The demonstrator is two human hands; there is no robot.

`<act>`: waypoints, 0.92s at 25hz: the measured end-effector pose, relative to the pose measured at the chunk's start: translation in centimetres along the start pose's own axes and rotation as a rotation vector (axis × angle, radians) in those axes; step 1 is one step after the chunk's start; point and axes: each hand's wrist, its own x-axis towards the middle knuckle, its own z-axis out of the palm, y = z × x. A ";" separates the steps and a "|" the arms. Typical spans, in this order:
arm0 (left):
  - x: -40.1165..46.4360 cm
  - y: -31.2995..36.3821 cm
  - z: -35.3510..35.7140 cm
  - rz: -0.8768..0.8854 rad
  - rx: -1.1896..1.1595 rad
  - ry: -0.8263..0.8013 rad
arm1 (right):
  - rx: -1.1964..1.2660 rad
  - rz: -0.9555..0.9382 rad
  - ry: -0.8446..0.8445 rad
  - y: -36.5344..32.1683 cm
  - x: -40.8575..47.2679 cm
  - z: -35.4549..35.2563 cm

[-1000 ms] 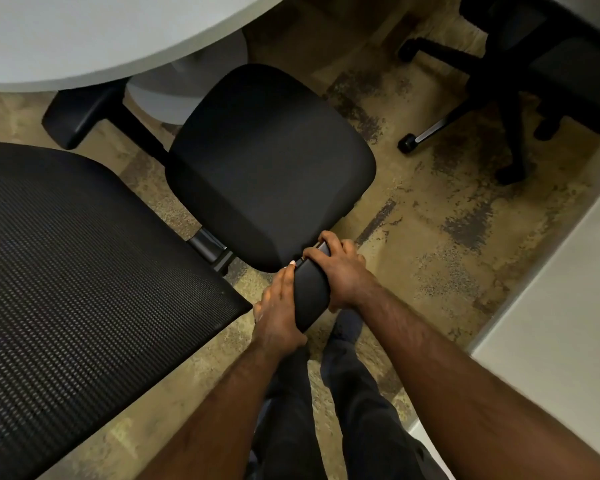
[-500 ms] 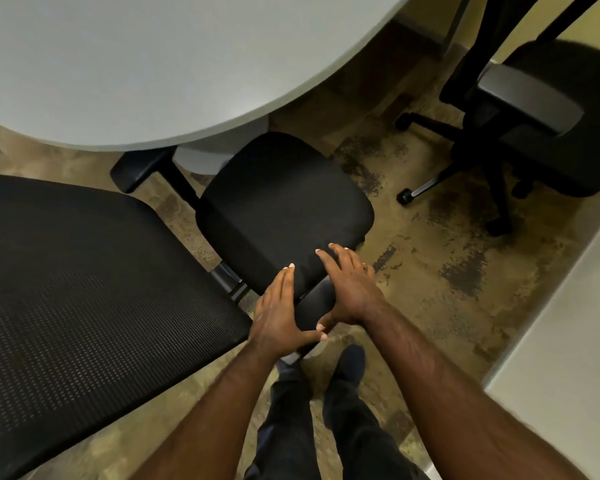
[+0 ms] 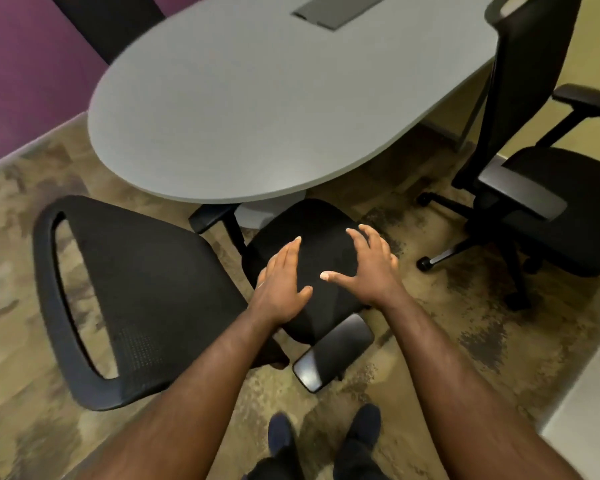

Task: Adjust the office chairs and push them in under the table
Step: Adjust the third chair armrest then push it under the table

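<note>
A black office chair stands sideways before me, its seat (image 3: 312, 233) partly under the grey oval table (image 3: 274, 109). Its mesh backrest (image 3: 142, 289) fills the left. The near armrest (image 3: 333, 351) sits just below my wrists. My left hand (image 3: 279, 285) and my right hand (image 3: 368, 268) hover over the seat with fingers spread and straight, holding nothing. I cannot tell whether they touch the seat. A second black chair (image 3: 548, 188) stands at the right, away from the table's edge.
A purple wall (image 3: 25, 71) runs along the far left. A pale wall or counter edge (image 3: 589, 393) closes the right side. Patterned carpet (image 3: 447, 323) lies between the two chairs. My feet (image 3: 326, 431) stand behind the armrest. A dark chair back (image 3: 111, 22) shows beyond the table.
Both hands have let go of the near armrest and moved forward over the seat, fingers opening. My head has lifted, bringing the whole table and backrest into view.
</note>
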 end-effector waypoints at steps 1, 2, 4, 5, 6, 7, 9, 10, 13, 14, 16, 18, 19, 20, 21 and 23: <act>0.3 0.4 -1.7 0.020 -0.007 0.016 | 0.027 -0.008 0.025 -1.4 0.1 -0.8; 0.7 0.8 -3.3 0.044 -0.013 0.031 | 0.055 -0.018 0.047 -2.7 0.1 -1.6; 1.0 1.3 -6.7 0.102 -0.017 0.063 | 0.095 -0.055 0.101 -5.5 -0.2 -2.8; 1.1 1.5 -8.3 0.131 -0.017 0.078 | 0.111 -0.071 0.129 -6.9 -0.4 -3.3; 1.1 1.5 -9.8 0.163 -0.012 0.091 | 0.124 -0.083 0.158 -8.2 -0.7 -3.7; 1.0 1.4 -11.1 0.188 -0.007 0.099 | 0.131 -0.092 0.187 -9.5 -1.0 -4.0; 0.4 0.2 -13.7 0.225 -0.004 0.102 | 0.128 -0.110 0.245 -12.3 -1.6 -4.0; 0.1 -0.6 -14.7 0.239 -0.005 0.092 | 0.130 -0.110 0.268 -13.6 -2.1 -3.9; -1.2 -4.4 -18.0 0.274 -0.014 0.063 | 0.151 -0.107 0.308 -17.9 -3.8 -2.3; -1.7 -6.0 -19.1 0.279 -0.017 0.063 | 0.149 -0.113 0.309 -19.4 -4.4 -1.5; -2.7 -9.5 -20.8 0.281 -0.021 0.071 | 0.140 -0.123 0.297 -22.3 -5.4 0.2; -3.7 -12.9 -22.2 0.271 -0.016 0.078 | 0.156 -0.134 0.274 -24.9 -6.5 2.1; -4.3 -14.7 -22.9 0.265 -0.006 0.080 | 0.166 -0.141 0.261 -26.3 -7.2 3.3; -4.8 -16.4 -23.6 0.260 0.010 0.084 | 0.178 -0.148 0.241 -27.7 -7.8 4.4; -5.3 -18.1 -24.3 0.257 0.031 0.090 | 0.188 -0.157 0.214 -29.2 -8.4 5.5; -6.3 -21.1 -25.3 0.260 0.053 0.115 | 0.217 -0.179 0.141 -32.2 -9.4 7.8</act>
